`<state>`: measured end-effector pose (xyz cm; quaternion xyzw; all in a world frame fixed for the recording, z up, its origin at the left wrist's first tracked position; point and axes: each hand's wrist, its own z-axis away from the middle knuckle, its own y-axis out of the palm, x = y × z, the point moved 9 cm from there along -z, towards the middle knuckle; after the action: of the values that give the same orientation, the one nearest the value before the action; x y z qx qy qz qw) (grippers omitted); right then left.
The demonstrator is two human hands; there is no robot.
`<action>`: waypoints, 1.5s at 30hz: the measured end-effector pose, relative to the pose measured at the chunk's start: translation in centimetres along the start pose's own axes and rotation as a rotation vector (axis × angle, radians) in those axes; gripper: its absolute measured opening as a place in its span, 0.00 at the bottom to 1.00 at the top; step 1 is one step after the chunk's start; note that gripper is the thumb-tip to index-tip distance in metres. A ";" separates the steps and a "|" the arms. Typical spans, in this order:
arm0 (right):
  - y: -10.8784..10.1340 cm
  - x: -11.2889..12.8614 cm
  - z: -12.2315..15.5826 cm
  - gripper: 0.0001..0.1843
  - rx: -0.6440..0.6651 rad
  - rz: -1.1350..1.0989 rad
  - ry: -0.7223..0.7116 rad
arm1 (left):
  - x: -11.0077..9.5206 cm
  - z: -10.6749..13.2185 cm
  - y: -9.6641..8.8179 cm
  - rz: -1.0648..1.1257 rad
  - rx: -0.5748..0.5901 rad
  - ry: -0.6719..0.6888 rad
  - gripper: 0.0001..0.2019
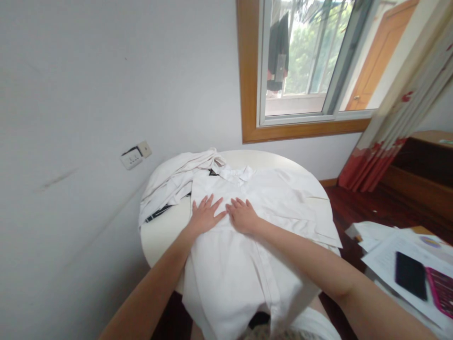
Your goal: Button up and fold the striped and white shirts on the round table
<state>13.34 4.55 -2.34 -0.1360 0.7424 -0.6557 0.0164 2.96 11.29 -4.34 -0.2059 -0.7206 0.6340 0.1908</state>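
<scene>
A white collared shirt lies spread over a round white table, its collar towards the wall and its lower part hanging over the near edge. My left hand rests flat on the shirt's left side with its fingers spread. Close beside it, my right hand lies palm down near the middle of the shirt, fingers stretched out and slightly together. Neither hand grips the cloth. To the left is a heap of other white clothing with a dark striped trim showing along its edge.
The table touches or nearly touches the wall, below a wall socket and a wood-framed window. At the right, papers, a dark phone and a pink-edged object lie on a surface. A red and white curtain hangs behind.
</scene>
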 end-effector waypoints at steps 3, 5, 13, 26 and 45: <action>0.7 -0.3 0.7 0.26 -0.036 -0.021 0.006 | 0.1 0.2 -0.2 -0.005 -0.014 -0.003 0.29; 0.7 -1.6 1.9 0.26 -0.048 -0.024 0.023 | 0.1 0.3 -0.3 -0.002 -0.023 -0.004 0.28; -1.0 -8.2 9.0 0.32 -0.062 0.082 0.168 | 0.2 0.1 -0.1 0.044 -0.010 -0.023 0.28; -3.1 -15.4 15.4 0.34 -0.078 0.259 0.395 | -0.2 -0.6 -0.3 0.004 0.000 0.015 0.26; 0.0 -5.7 1.2 0.32 -0.030 -0.096 -0.179 | 2.7 -4.7 -0.8 -0.004 -0.284 -0.220 0.28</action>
<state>19.12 4.66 -3.36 -0.2297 0.7403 -0.6298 0.0492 3.17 16.53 -2.93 -0.1588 -0.8199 0.5441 0.0808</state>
